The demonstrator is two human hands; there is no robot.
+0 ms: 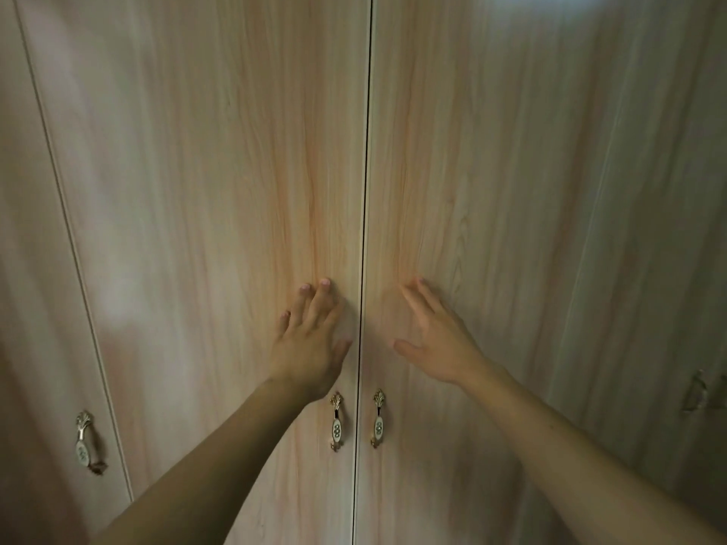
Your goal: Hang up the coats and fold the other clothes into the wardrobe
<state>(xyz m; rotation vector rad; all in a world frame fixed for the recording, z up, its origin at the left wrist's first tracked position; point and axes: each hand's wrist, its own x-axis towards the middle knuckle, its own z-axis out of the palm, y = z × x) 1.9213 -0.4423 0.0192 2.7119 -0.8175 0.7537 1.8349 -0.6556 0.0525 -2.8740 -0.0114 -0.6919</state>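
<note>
1. In front of me there is only pale wood-grain: the wardrobe [236, 171] fills the whole view, with its two middle doors meeting at a dark seam that runs down between my hands.

2. My left hand [310, 348] lies flat on the left door [220, 230], fingers spread and straight, holding nothing. My right hand [436, 340] does the same on the right door [511, 230], fingers stretched upward. Both press close to the seam, one on each side.

3. The two ornate handles sit just below my hands: the left handle [336, 422] under my left wrist, the right handle [378, 418] below my right thumb. Neither is being touched.

4. A third handle [84, 442] is well off to the left of my left arm, on another door.

5. No coats or other clothes are in view, so I cannot tell whether they are inside or behind me.

6. Risks as I judge them: flat palms can only push, so if the doors need opening I would have to drop to the handles. Pushing unevenly near the seam could leave one door proud of the other. A fingertip drifting into the gap could get pinched. If cloth is trapped inside, the doors may spring back.
</note>
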